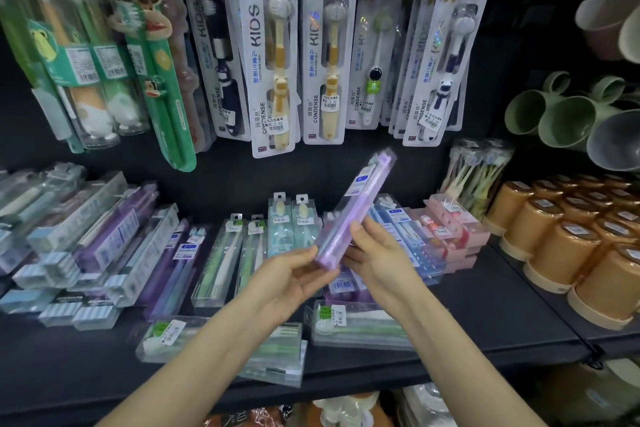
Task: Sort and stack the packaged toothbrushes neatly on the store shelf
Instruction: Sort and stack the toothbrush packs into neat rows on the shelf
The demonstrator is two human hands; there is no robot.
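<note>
- Purple toothbrush pack (353,215) is held tilted in the air above the middle of the shelf (485,315), top end pointing back and right.
- Left hand (294,276) curls its fingers round the pack's lower end; right hand (377,253) pinches its side just above.
- Step in hand looks like sorting: one pack lifted for checking.
- Next move likely calls for laying it flat and aligned on the purple stack (114,243) toward the shelf's left edge.
- Loose green packs (221,340) lie askew near the front edge.
</note>
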